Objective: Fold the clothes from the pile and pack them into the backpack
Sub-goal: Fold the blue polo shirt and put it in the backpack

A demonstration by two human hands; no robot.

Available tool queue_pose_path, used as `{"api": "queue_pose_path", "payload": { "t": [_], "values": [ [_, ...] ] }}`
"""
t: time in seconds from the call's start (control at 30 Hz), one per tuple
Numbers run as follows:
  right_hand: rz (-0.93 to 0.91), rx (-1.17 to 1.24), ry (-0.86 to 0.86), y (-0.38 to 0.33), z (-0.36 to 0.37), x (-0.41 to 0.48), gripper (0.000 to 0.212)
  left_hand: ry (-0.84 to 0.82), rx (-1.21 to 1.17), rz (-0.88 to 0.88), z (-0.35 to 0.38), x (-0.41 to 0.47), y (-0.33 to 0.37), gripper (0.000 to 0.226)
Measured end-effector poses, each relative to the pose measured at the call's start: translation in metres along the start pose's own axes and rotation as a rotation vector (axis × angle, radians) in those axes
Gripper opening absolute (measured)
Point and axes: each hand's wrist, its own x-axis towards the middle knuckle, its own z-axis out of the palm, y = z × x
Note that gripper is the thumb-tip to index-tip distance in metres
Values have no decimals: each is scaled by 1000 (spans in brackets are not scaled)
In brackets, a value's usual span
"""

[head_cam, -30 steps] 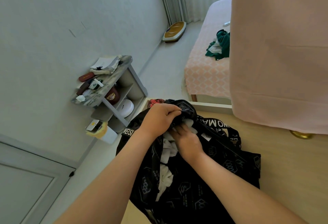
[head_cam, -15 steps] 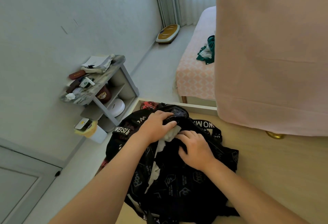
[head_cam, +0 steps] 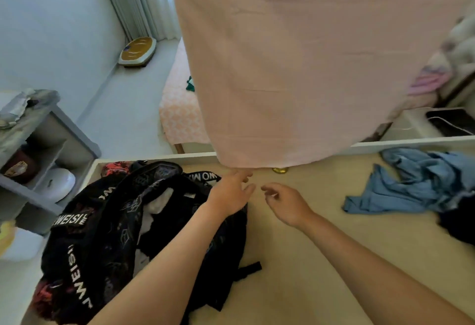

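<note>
The black backpack (head_cam: 108,221) with white letters lies at the left edge of the light wooden surface (head_cam: 321,260), near its far left corner. Its mouth is open, and white folded clothes (head_cam: 159,203) show inside it. One black strap lies flat on the wood toward the near side.

Both hands hold nothing. The left hand (head_cam: 231,196) is above the right side of the backpack, with fingers loose and spread, pointing to the far edge. The right hand (head_cam: 288,203) is just beside it over bare wood, fingers a little bent. The two hands are close but apart.

A crumpled blue garment (head_cam: 416,183) lies near the far right corner, well apart from the backpack. A dark garment (head_cam: 460,221) touches it at the right edge. A small golden object (head_cam: 280,170) sits at the far edge, partly hidden under a hanging pink cloth (head_cam: 295,67).

Beyond the surface stand a grey shelf unit (head_cam: 38,144) at the left and a bed (head_cam: 180,108) with a green garment (head_cam: 190,85) on it
</note>
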Motion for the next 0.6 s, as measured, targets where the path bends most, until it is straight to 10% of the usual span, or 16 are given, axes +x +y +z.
{"api": "queue_pose_path", "payload": {
  "t": [0.37, 0.6],
  "values": [
    [521, -145, 186, 162, -166, -114, 37, -330, -26, 317, 149, 51, 176, 38],
    [515, -356, 115, 265, -221, -109, 42, -417, 60, 272, 237, 98, 237, 48]
  ]
}}
